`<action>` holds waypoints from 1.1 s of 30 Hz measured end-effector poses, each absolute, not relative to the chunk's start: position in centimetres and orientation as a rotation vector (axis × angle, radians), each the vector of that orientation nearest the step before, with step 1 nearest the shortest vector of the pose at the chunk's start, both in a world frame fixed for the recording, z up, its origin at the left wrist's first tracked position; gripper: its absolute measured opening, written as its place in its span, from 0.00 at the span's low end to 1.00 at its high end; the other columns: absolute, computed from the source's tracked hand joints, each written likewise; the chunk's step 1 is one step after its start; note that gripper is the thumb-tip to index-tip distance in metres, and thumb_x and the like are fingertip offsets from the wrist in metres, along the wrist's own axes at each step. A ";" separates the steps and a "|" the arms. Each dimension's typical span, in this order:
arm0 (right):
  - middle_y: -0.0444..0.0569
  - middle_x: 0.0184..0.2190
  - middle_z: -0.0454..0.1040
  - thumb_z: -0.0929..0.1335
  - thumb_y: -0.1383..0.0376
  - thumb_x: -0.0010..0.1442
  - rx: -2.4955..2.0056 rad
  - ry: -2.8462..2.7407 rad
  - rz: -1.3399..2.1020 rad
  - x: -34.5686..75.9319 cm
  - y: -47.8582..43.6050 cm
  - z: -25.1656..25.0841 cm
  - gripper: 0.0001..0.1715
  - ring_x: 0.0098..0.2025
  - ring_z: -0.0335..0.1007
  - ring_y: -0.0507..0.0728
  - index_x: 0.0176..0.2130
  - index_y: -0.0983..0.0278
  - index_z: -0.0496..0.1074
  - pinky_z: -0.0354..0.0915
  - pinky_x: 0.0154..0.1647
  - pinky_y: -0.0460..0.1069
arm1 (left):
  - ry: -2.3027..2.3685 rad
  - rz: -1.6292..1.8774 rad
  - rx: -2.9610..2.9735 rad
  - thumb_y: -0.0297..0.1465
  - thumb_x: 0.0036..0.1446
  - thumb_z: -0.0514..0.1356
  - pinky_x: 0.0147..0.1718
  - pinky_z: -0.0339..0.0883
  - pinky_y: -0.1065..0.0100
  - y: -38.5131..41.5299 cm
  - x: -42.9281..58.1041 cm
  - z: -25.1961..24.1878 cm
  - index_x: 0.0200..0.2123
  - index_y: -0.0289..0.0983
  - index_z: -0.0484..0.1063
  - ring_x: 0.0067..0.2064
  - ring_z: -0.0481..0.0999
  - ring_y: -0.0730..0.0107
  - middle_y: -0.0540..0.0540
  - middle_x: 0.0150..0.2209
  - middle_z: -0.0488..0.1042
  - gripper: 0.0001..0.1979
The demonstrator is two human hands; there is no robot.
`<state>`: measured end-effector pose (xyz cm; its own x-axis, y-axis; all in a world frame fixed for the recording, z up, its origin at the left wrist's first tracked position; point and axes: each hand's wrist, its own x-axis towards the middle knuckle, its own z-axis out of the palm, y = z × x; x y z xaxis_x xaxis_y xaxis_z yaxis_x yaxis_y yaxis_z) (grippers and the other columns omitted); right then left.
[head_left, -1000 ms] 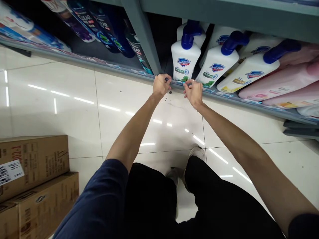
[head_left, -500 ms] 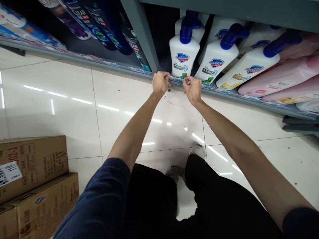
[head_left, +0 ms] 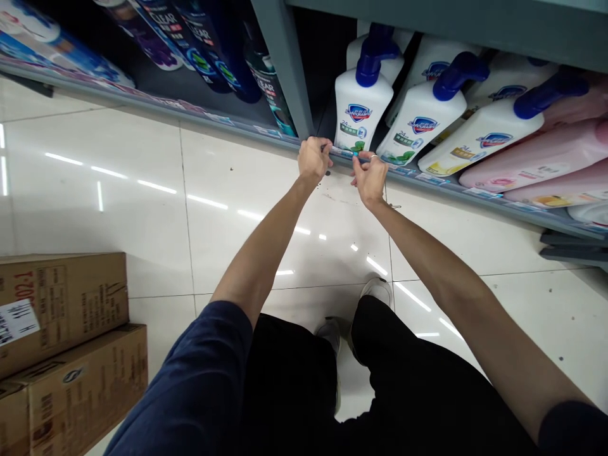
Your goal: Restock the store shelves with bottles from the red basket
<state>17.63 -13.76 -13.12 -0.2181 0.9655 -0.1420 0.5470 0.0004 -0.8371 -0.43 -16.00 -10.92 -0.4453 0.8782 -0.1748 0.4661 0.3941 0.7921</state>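
head view: left hand (head_left: 313, 159), right hand (head_left: 369, 178), each grip pinch-tight on price strip (head_left: 341, 152) under safeguard pump bottle (head_left: 363, 104)

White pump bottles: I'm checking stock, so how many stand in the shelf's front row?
3: first bottle above the right hand, second bottle right of it, third bottle beside the pink bottles. Others behind are partly hidden.

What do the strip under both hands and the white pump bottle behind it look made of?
Label strip, pinched by left hand and right hand: probably clear glossy plastic, since printed tags seem to show through it. White pump bottle: opaque plastic, smooth with a soft sheen.
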 end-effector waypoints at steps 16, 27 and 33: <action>0.54 0.40 0.85 0.58 0.34 0.77 -1.539 -1.874 1.127 18.3 -13.4 -12.9 0.43 0.34 0.85 0.59 0.64 0.62 0.77 0.83 0.42 0.53 | 2.102 0.896 1.211 0.39 0.74 0.60 0.53 0.74 0.64 -16.6 -0.1 -9.7 0.43 0.42 0.85 0.40 0.83 0.60 0.47 0.26 0.80 0.14; 0.51 0.37 0.83 0.57 0.45 0.81 -1.454 -1.979 1.087 18.4 -13.3 -12.8 0.33 0.36 0.86 0.60 0.59 0.61 0.79 0.84 0.45 0.54 | 2.108 0.894 1.233 0.35 0.72 0.59 0.49 0.75 0.65 -16.7 0.3 -9.1 0.39 0.42 0.84 0.36 0.82 0.61 0.48 0.25 0.80 0.13; 0.50 0.35 0.81 0.57 0.44 0.80 -1.426 -1.978 1.067 18.7 -13.0 -13.0 0.34 0.38 0.85 0.58 0.54 0.61 0.82 0.84 0.47 0.52 | 2.083 0.931 1.245 0.37 0.73 0.59 0.50 0.76 0.63 -16.9 0.1 -9.2 0.40 0.42 0.84 0.37 0.83 0.60 0.47 0.26 0.81 0.14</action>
